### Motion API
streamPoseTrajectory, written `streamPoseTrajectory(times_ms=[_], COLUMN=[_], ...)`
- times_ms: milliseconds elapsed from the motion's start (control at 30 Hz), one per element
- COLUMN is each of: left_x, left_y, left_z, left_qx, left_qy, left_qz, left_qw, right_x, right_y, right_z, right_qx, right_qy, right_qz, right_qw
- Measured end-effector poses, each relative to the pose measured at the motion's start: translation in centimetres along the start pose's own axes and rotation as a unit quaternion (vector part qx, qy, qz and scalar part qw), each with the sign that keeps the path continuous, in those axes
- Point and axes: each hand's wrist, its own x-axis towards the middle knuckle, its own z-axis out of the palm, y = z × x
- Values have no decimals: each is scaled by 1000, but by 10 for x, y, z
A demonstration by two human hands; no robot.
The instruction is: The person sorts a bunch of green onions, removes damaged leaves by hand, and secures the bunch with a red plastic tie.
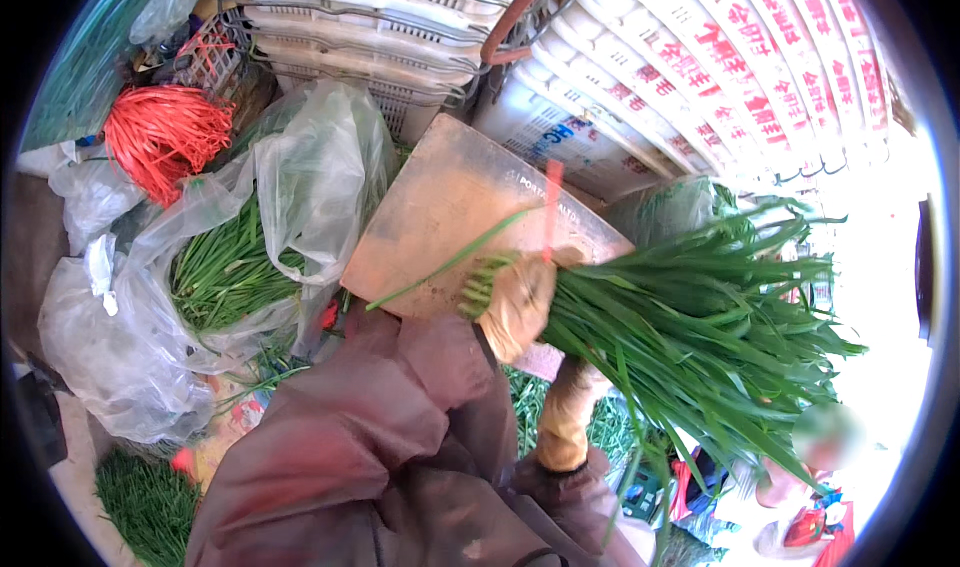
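A large bunch of long green leaves like garlic chives (700,317) lies across a board, its pale cut ends to the left and leaf tips spread to the right. My left hand (518,309), in a tan glove, is closed around it near the cut ends. Below the bunch, my gloved right hand (575,392) reaches under the leaves; its fingers are hidden. A red strip (552,207) stands up at the bunch's far side, beside a glove tip. One loose leaf (460,257) slants over the worn flat board (410,207).
On the left, an open plastic bag (330,167) holds more green stalks (230,277). Behind it hangs a bundle of red strips (168,137). Stacked white crates (370,27) and white containers (690,67) stand at the back. Cut greens (145,507) lie lower left; a person (780,487) is lower right.
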Motion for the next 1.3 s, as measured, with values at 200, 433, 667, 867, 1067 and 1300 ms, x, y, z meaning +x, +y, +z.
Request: streamPoseTrajectory(times_ms=[200,433,667,867,1067,1300], left_x=[-4,-3,23,-3,10,17], left_y=[9,15,56,-64,-32,22], left_z=[-1,-9,-18,-41,-62,-108], left_qx=[-43,67,367,491,277,608], left_qy=[68,7,-132,-229,-244,-393], left_qz=[8,1,10,-5,43,-3], left_qw=[997,998,921,840,928,690], right_x=[-22,-12,-27,-37,76,87], right_y=[-5,-13,-8,-50,-35,-39], right_z=[16,21,1,50,96,92], right_qx=[-144,9,-19,-227,-710,-587], right_qy=[2,-11,-62,-377,-448,-480], right_qz=[-69,-21,329,160,-74,145], right_qw=[987,1000,942,884,539,636])
